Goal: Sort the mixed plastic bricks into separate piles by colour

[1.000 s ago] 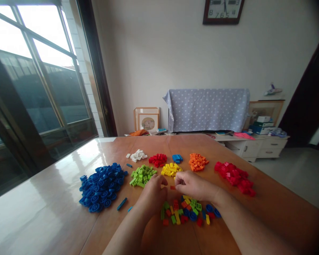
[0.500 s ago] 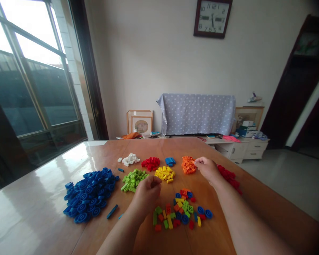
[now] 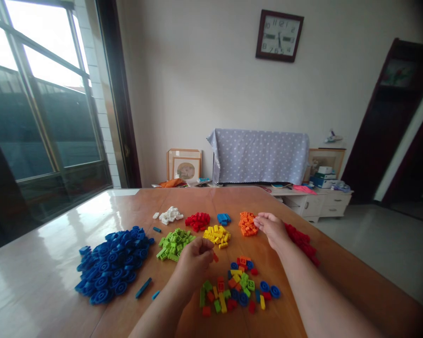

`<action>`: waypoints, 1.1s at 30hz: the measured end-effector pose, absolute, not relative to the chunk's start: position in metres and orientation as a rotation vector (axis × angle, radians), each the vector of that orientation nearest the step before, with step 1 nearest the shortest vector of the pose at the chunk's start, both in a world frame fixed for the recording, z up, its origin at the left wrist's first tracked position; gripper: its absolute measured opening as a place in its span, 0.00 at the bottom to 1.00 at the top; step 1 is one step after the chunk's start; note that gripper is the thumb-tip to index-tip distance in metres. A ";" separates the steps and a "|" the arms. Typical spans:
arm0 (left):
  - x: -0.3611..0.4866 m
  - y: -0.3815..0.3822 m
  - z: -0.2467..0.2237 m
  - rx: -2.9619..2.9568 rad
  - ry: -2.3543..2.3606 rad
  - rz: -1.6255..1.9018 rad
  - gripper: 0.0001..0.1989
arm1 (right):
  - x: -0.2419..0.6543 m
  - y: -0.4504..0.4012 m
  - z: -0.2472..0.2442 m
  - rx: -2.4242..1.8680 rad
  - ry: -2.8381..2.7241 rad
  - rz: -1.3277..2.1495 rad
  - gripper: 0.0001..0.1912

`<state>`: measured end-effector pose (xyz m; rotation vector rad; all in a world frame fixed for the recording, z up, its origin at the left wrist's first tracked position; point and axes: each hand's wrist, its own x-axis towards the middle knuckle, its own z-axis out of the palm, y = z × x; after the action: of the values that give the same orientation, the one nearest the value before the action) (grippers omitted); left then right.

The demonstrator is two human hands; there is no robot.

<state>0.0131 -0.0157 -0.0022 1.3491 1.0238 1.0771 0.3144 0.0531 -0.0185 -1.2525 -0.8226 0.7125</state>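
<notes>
My left hand (image 3: 196,257) is closed in a pinch over the table, just right of the lime green brick pile (image 3: 174,244). A small red-orange piece (image 3: 215,257) shows at its fingertips. My right hand (image 3: 270,227) has its fingers apart beside the orange brick pile (image 3: 247,224), with nothing visible between them. Yellow bricks (image 3: 216,235) lie between the hands, a little farther back. Nearer to me is a loose mix of colored bricks (image 3: 243,281).
Blue round pieces (image 3: 113,265) form a large heap at left. White (image 3: 171,215), red (image 3: 197,221) and light blue bricks (image 3: 223,218) sit farther back on the wooden table (image 3: 127,324). Another red pile (image 3: 303,241) lies partly behind my right forearm.
The fingers of my right hand have opened from a pinch beside the orange pile. A red-orange piece now shows at my left fingertips. The camera view has tilted slightly upward.
</notes>
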 end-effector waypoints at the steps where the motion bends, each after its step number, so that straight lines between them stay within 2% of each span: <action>1: 0.014 -0.016 -0.003 1.346 1.017 1.084 0.10 | 0.314 0.053 -0.018 -1.237 -0.813 0.719 0.15; 9: 0.017 -0.020 0.003 1.214 0.907 1.115 0.11 | 0.294 0.033 0.004 -1.248 -0.912 0.794 0.11; 14: 0.017 -0.026 0.011 1.136 0.872 1.123 0.12 | 0.244 -0.005 0.029 -1.234 -1.566 1.169 0.15; 17: 0.017 -0.028 0.014 1.142 0.875 1.136 0.14 | 0.216 -0.021 0.032 -1.289 -1.753 1.203 0.17; 24: 0.018 -0.029 0.016 1.183 0.911 1.132 0.13 | 0.205 -0.019 0.024 -1.206 -1.774 1.108 0.11; 33: 0.011 -0.025 0.015 1.254 1.057 1.121 0.13 | 0.287 0.026 0.005 -1.485 -1.204 0.650 0.12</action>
<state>0.0114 -0.0248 0.0150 1.2540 1.0573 1.1207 0.2866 0.0262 0.0052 -1.4852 -1.2043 0.6496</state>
